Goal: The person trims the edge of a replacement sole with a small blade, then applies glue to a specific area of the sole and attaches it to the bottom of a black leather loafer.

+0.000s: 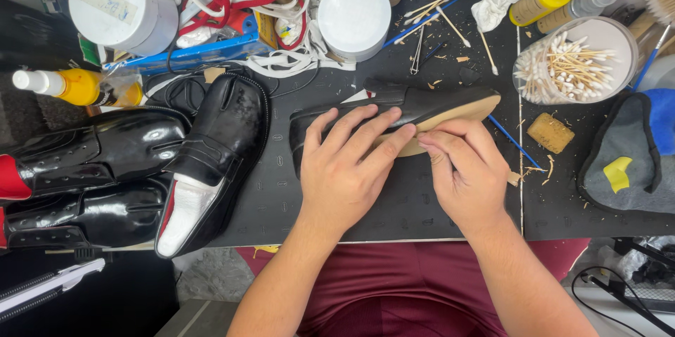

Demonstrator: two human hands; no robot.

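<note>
Black leather flat shoe with tan sole (pixel 422 108) lies sideways under both hands: left hand (pixel 351 168) spread flat on it, right hand (pixel 467 172) pinching its sole edge. Right of the shoe, a clear round tub (pixel 619 31) holds cotton swabs (pixel 562 66).

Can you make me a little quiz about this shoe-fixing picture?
1. True or false: the left hand lies flat on the black shoe.
2. What fills the clear tub? A) cotton swabs B) nails C) buttons
3. Which hand pinches at the tan sole?

Key: 1 true. 2 A. 3 The right hand.
</note>
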